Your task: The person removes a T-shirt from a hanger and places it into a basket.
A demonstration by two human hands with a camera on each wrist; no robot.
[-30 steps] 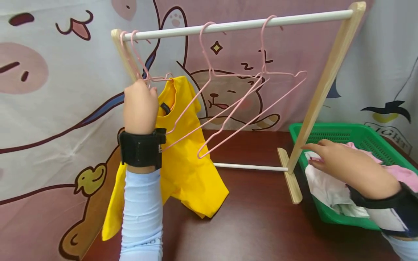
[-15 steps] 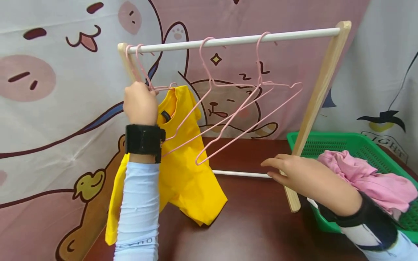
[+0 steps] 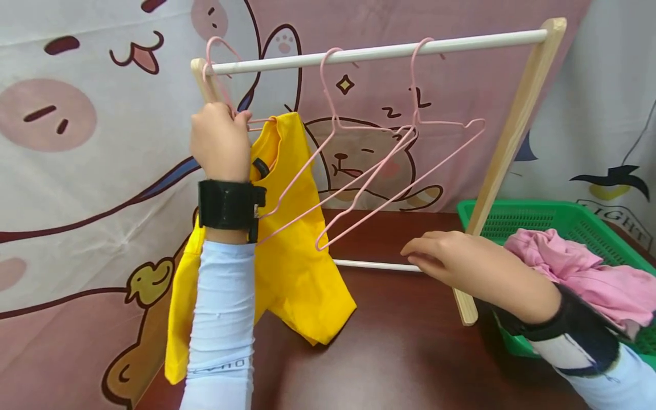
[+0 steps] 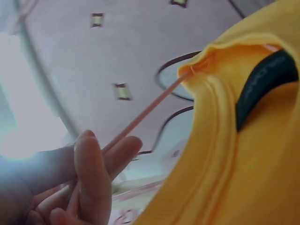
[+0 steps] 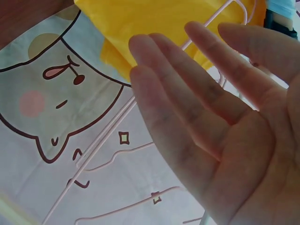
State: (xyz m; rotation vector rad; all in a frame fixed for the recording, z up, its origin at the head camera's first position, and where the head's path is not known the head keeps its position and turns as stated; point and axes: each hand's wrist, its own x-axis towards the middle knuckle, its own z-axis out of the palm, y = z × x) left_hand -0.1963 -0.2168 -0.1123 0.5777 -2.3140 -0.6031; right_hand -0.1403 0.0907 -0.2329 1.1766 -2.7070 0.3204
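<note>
My left hand grips a pink wire hanger just below its hook, and a yellow T-shirt hangs on that hanger. Fingers curl round the wire in the left wrist view, beside the shirt's collar with its black label. The hanger's hook stands above the left end of the white rail. My right hand hovers before the rack's right post, holding nothing. Its fingers are spread and loosely bent in the right wrist view, palm showing.
Two bare pink hangers hang mid-rail, their lower wires overlapping. A wooden post stands at the right. Behind my right forearm, a green basket holds pink clothing. The brown tabletop lies below; a printed cloth backs the rack.
My right hand has moved left, from over the basket to before the post. My left hand has raised its hanger, so the hook now rises above the rail.
</note>
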